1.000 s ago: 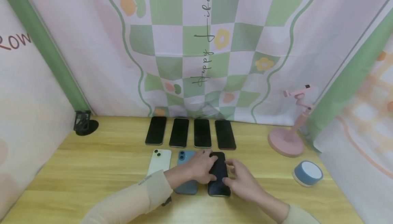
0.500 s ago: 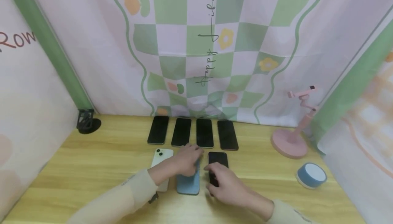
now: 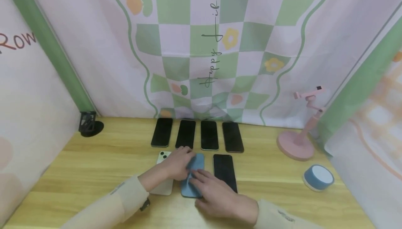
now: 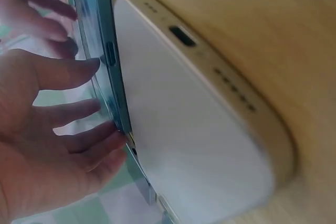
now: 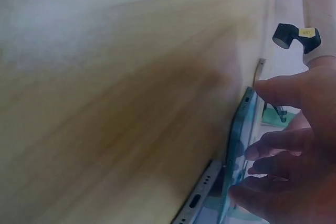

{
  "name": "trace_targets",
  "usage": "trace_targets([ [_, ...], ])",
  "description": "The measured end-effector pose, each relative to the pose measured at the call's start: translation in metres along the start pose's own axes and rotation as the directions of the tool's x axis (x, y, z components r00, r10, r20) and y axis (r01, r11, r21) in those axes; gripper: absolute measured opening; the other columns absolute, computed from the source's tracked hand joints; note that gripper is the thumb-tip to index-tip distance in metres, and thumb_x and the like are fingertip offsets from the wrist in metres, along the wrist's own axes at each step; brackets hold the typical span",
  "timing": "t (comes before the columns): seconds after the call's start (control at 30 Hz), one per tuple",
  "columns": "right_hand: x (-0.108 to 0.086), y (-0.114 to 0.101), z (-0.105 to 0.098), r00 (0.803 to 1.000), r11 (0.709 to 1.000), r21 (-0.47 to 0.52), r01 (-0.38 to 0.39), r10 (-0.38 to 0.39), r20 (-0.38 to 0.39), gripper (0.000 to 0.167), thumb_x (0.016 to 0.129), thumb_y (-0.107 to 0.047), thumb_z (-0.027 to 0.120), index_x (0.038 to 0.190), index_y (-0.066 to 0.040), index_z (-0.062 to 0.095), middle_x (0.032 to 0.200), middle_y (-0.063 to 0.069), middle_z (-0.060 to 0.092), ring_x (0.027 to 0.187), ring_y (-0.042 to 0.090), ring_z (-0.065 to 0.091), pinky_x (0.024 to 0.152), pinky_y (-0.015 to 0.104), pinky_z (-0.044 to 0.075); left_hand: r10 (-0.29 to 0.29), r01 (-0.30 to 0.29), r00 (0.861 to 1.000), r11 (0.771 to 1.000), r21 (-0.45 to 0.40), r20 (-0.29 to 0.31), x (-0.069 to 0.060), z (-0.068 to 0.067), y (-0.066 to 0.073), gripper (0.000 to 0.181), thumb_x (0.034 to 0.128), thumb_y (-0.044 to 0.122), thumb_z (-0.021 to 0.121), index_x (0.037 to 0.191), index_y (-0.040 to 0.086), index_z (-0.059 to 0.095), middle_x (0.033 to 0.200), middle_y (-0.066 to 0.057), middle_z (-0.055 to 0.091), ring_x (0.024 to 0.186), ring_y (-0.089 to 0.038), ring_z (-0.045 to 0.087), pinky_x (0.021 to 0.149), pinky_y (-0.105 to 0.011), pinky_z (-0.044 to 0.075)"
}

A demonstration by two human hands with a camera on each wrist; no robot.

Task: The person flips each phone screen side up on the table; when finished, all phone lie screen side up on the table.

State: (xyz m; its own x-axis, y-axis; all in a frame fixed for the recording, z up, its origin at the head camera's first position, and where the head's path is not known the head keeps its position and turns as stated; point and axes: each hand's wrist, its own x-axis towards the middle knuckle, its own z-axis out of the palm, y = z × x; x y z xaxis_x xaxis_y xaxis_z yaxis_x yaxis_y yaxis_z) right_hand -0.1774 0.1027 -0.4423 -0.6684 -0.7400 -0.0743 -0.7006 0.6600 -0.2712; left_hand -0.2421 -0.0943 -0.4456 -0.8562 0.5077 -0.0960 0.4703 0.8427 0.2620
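Note:
A blue phone (image 3: pixel 198 160) lies back up on the table, between a cream-white phone (image 3: pixel 164 189) on its left and a black-screened phone (image 3: pixel 224 170) on its right. My left hand (image 3: pixel 179 163) is at the blue phone's left edge, partly covering the white phone. In the left wrist view its fingers reach along the blue phone's side (image 4: pixel 107 35). My right hand (image 3: pixel 218 192) spreads over the lower right of the blue phone, fingers loosely bent. Its thumb is by the phone's bottom corner in the right wrist view. Neither hand is seen to grip the phone.
Behind stands a row of several dark-screened phones (image 3: pixel 209 135) lying flat. A pink phone stand (image 3: pixel 295 146) and a blue-and-white round object (image 3: pixel 318 177) are on the right. At the back left is a black stand (image 3: pixel 89 126). Printed curtains (image 3: pixel 205 72) enclose the wooden table (image 3: pixel 103 166).
Both hands have moved left, from the black-screened phone to the blue one. The right hand has come off the black-screened phone, and the left hand has shifted to the blue phone's left edge.

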Motion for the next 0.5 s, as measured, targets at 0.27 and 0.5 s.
trace_targets([
  [0.27,0.0024,-0.0025,0.0040,1.000,0.999,-0.038,-0.016,0.016,-0.005,0.058,0.094,-0.030,0.072,0.146,-0.007,0.058,0.161,0.017,0.048,0.149,0.037,0.048,0.118,0.051,0.047,0.008,-0.004,0.999,0.997,-0.080,0.044,-0.0051,-0.0032,-0.0089,0.064,0.0926,0.022,0.076,0.150,0.007,0.051,0.158,-0.018,0.050,0.145,-0.039,0.049,0.124,-0.054,0.040],
  [0.5,0.0041,-0.0022,0.0059,1.000,0.998,-0.066,-0.008,0.007,-0.009,0.052,0.096,-0.028,0.072,0.142,-0.007,0.061,0.158,0.016,0.053,0.147,0.036,0.051,0.116,0.050,0.050,0.029,-0.026,0.999,0.996,-0.084,0.037,-0.0068,-0.0053,-0.0112,0.066,0.0889,0.022,0.080,0.148,0.008,0.053,0.156,-0.017,0.053,0.140,-0.037,0.052,0.119,-0.051,0.045],
])
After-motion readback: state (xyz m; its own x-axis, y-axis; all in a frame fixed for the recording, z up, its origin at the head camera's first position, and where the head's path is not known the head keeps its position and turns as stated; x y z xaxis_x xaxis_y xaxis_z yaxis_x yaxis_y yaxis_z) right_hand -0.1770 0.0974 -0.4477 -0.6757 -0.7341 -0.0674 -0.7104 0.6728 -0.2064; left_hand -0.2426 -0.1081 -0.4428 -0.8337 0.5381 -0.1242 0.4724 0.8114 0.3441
